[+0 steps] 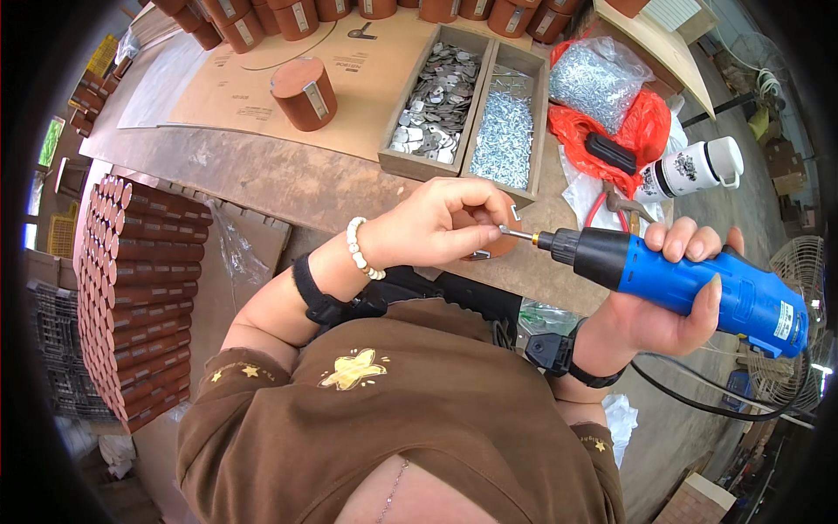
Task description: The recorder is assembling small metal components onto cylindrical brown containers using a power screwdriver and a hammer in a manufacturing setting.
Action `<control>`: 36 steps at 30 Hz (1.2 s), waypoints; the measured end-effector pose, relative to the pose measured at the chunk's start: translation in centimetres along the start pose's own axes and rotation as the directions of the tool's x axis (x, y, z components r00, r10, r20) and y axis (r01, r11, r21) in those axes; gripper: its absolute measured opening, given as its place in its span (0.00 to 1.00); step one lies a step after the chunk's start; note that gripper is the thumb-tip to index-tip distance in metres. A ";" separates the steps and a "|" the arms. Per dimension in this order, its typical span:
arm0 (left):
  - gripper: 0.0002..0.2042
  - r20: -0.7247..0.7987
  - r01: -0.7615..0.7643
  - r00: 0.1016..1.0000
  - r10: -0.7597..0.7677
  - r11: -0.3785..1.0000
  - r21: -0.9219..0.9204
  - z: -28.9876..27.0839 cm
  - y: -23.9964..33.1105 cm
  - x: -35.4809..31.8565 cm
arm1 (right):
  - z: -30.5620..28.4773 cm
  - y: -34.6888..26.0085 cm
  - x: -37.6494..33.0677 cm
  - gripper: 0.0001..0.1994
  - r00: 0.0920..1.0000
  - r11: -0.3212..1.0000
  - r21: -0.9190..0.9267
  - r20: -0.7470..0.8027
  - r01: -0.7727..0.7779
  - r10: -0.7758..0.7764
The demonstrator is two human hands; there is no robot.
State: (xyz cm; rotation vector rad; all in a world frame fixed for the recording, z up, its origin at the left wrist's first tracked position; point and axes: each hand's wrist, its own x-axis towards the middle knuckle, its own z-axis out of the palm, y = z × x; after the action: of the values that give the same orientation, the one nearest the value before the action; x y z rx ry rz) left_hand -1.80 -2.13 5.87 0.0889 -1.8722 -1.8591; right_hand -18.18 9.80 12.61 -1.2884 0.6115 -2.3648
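My right hand (676, 297) is wrapped round a blue and black electric screwdriver (685, 284), held level with its bit pointing left. Thumb and forefinger of my left hand (449, 223) pinch at the bit's tip, on what looks like a small silvery screw (504, 230), mostly hidden by the fingertips. Just behind that hand is a red-brown cylindrical container (499, 243) with metal fittings, largely covered by the hand. One more such container (303, 94) stands on the table, a metal latch on its side.
Wooden boxes hold flat metal pieces (441, 92) and screws (502, 131). Right of them are a red bag (572, 131), a bag of screws (602, 79), a white bottle (694, 168) and a hammer (630, 205). Stacked containers (144, 297) stand left. A black cable (724, 409) trails from the screwdriver.
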 end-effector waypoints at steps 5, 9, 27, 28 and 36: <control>0.03 0.007 0.107 0.994 -0.109 0.949 -0.298 0.3 -0.7 -0.3 | 0.3 0.1 -0.2 0.25 1.000 1.000 0.021 0.008 -0.013 0.013; 0.02 0.025 0.043 0.999 -0.038 0.961 -0.273 0.3 -0.7 -0.2 | 0.3 0.2 -0.2 0.25 1.000 1.000 0.012 -0.007 -0.008 0.008; 0.04 -0.025 0.148 0.988 -0.150 0.986 -0.071 -0.1 -0.2 -0.5 | 0.9 0.3 -0.3 0.30 0.997 0.999 -0.032 0.078 0.026 -0.023; 0.04 -0.021 0.183 0.982 -0.186 0.979 -0.093 -0.2 -0.2 -0.5 | 0.9 0.3 -0.2 0.31 0.993 1.000 -0.024 0.117 0.018 -0.015; 0.03 -0.003 0.228 0.974 -0.228 0.974 -0.007 -0.6 0.5 0.0 | 1.4 0.4 -0.5 0.32 0.992 0.992 -0.111 0.119 0.063 -0.050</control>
State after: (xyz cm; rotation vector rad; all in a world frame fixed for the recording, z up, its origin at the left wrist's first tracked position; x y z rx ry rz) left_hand -1.46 -2.63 6.29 0.3178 -1.9204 -2.0129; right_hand -16.67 9.46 12.69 -1.5005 0.6920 -2.3087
